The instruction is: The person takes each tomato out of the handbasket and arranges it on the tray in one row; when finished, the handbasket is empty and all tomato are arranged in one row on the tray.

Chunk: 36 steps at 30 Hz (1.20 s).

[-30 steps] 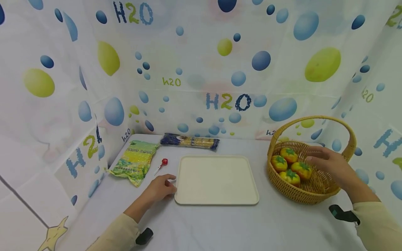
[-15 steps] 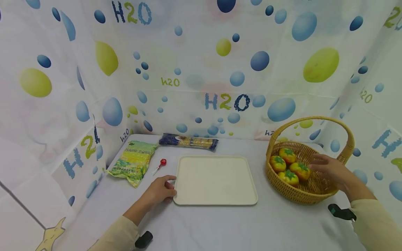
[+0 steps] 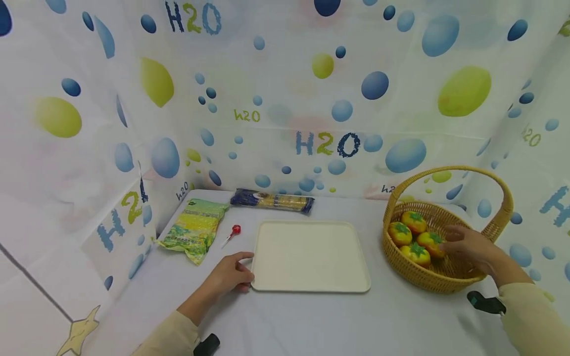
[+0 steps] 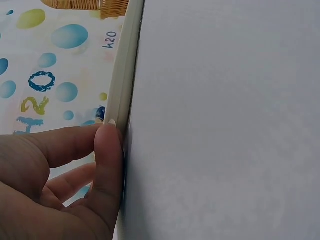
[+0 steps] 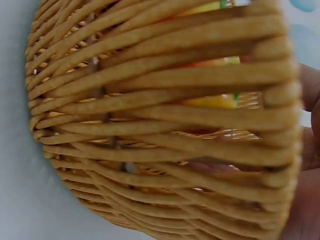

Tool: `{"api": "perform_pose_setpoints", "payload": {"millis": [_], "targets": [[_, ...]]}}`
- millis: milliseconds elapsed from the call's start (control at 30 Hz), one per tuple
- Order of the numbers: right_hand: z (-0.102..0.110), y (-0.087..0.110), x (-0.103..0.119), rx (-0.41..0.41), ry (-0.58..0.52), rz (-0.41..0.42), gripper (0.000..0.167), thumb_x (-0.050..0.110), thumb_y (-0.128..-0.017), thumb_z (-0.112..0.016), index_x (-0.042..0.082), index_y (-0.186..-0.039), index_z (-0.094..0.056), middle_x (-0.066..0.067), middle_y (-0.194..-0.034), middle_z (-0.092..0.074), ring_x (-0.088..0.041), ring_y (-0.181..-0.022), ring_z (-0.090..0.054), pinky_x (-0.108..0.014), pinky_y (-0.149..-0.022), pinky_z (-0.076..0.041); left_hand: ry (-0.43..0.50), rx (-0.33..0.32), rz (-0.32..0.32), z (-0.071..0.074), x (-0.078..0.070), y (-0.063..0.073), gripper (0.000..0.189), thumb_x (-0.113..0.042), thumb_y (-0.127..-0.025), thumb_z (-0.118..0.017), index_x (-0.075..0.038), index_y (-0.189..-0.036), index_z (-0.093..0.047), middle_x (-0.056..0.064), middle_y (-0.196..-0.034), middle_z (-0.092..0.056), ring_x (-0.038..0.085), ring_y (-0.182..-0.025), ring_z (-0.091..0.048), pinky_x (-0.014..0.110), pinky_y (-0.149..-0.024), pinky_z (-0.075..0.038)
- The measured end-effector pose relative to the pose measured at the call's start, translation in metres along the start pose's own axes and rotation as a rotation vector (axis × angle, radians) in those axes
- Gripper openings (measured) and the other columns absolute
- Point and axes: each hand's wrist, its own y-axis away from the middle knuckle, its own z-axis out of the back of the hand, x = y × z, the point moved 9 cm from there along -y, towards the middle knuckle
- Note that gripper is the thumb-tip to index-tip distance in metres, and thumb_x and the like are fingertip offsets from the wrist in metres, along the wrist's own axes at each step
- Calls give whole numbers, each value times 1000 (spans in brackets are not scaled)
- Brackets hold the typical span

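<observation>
My left hand (image 3: 229, 274) is at the left edge of a cream rectangular tray (image 3: 310, 256) on the table. Index fingertip and thumb touch its rim at separate spots; in the left wrist view the thumb (image 4: 107, 155) lies along the tray's rim (image 4: 124, 75). My right hand (image 3: 469, 249) reaches down into a wicker basket (image 3: 414, 277), under its tall handle. Its fingertips are right at the nearest of several orange-yellow persimmons (image 3: 431, 243) with green tops. The right thumb is hidden in the head view; in the right wrist view the basket wall (image 5: 165, 120) covers most of the hand.
Left of the tray lie a green and yellow plastic packet (image 3: 194, 230) and a red lollipop (image 3: 235, 230). A long blue and gold pasta packet (image 3: 272, 200) lies behind the tray. A patterned curtain (image 3: 285, 99) encloses the back and sides.
My right hand has moved down and left into the basket, its fingertips now at the nearest persimmon. My left hand has come in against the tray's edge.
</observation>
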Motion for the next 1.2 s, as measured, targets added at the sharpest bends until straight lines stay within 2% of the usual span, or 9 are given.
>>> {"api": "perform_pose_setpoints", "payload": {"millis": [167,333,667,800,1000,1200], "targets": [[-6,-3,-5,17,-25,-3,101,33,-97,-70,-10,-158,-1,-44,-157,-9,-60,-141,-27,-66,-113,-37,48,-14,22,-1,4,4,60,3,-86,-75,-7,-142,-57,11,-86,-60,18,-64,-63,30,-60,-60],[-9,-5,-6,8,21,-30,100,33,-95,-74,-10,-157,-9,-44,-153,-16,-58,-133,-41,-66,-106,-44,107,-36,29,-1,7,7,55,6,-86,-73,-3,-138,-60,12,-86,-60,17,-66,-66,31,-61,-62],[-12,-4,-8,-4,29,-26,94,31,-95,-74,-15,-154,-17,-44,-147,-31,-38,-116,-60,-53,-100,-54,206,-28,27,-6,7,9,52,9,-86,-71,1,-136,-61,12,-87,-57,17,-68,-67,32,-61,-63],[-9,-1,-12,-14,23,-39,96,34,-95,-74,-12,-155,-16,-43,-146,-31,-34,-112,-63,-52,-97,-56,204,-33,34,-6,7,9,51,8,-86,-70,-1,-135,-62,12,-87,-58,18,-68,-66,33,-61,-63],[-2,4,-15,-30,2,-77,102,42,-95,-72,-7,-158,-9,-42,-151,-24,-43,-116,-60,-56,-94,-56,188,-44,41,-6,8,7,49,8,-86,-71,-2,-134,-63,12,-87,-58,18,-68,-66,33,-60,-63],[8,13,-2,-93,37,-56,99,47,-95,-69,-5,-159,-14,-39,-150,-29,-39,-112,-60,-52,-92,-56,192,-53,37,-5,9,6,47,7,-88,-70,-2,-134,-63,12,-87,-57,18,-67,-66,33,-60,-63]]}}
